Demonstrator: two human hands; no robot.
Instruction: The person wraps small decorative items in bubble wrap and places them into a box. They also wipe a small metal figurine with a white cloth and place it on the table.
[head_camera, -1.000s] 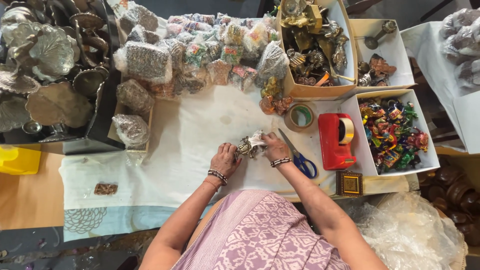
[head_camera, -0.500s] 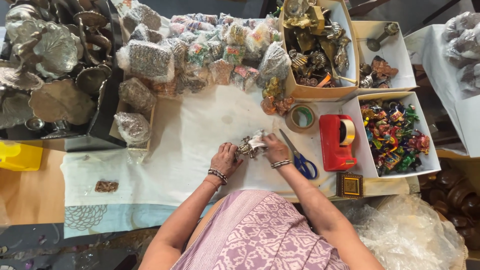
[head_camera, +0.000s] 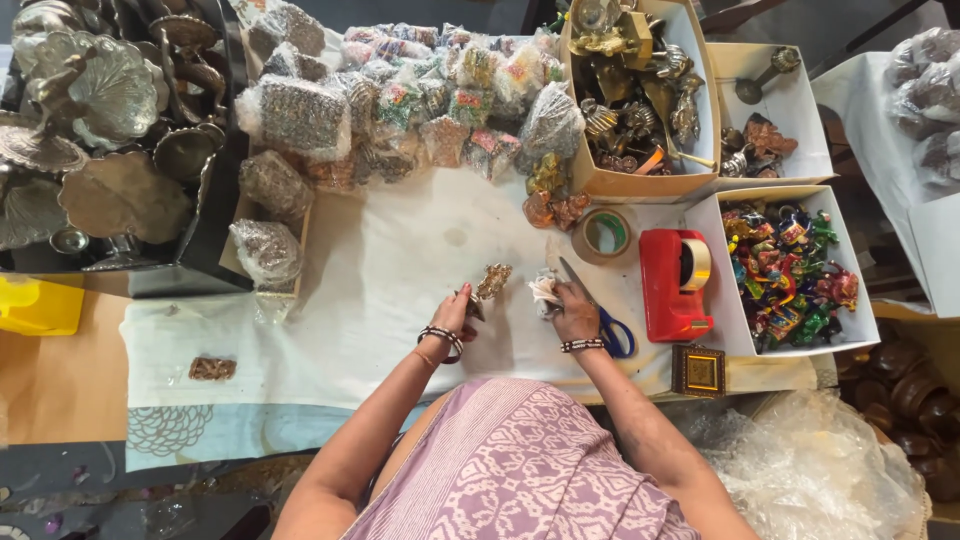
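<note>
While my two hands were close together a moment ago, they are now pulled apart. My left hand (head_camera: 452, 318) pinches a small brown and gold ornament (head_camera: 492, 281) in its fingers and holds it up over the table (head_camera: 380, 290). My right hand (head_camera: 574, 312) closes its fingers on a crumpled bit of clear wrap (head_camera: 543, 290). So I think the little thing has come out of its wrap, or is just about to go in; I cannot tell which.

Blue scissors (head_camera: 608, 330) lie on the white cloth, touching my right hand. A roll of tape (head_camera: 602, 234) sits near them, next to a red tape holder (head_camera: 675, 282). Just beside that is a white box of bright little toys (head_camera: 788, 272), and a small gold frame (head_camera: 699, 371) lies near the table edge.

Across the far side lies a heap of wrapped packets (head_camera: 420, 110). A cardboard box of brass figures (head_camera: 630, 90) stands to its right. Shiny metal dishes (head_camera: 90, 120) fill a black tray on the left. Bubble wrap (head_camera: 820, 470) is piled on the floor by my right side.
</note>
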